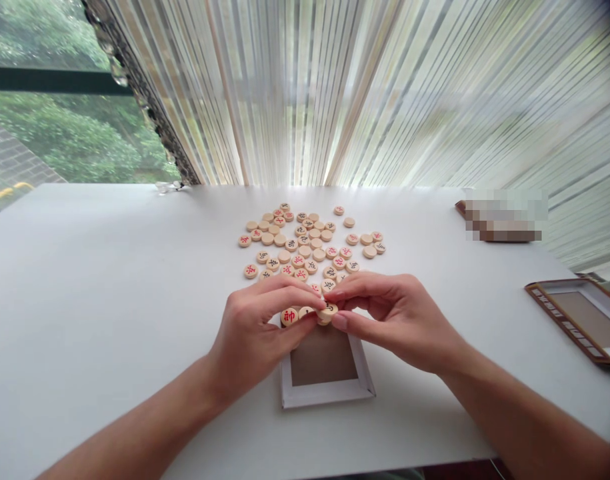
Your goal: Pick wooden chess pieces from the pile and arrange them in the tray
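Both my hands meet over the far end of a shallow cardboard box (328,392) with a white rim and brown bottom. My left hand (265,313) and my right hand (392,313) pinch a round wooden Chinese chess piece (328,311) with a black character between thumbs and fingertips. Just left of it, a piece with a red character (289,317) lies at the box's far end, and another black-marked piece (305,312) is partly covered by my left fingers. Beyond my hands, many loose Chinese chess pieces (297,261) are scattered, some blank side up.
On the right of the white table (109,300) rests a brown-edged box lid (567,323). Farther back lies another brown item (509,235), partly blurred out. A string curtain (295,93) hangs behind the table's far edge, with a window (59,133) at left.
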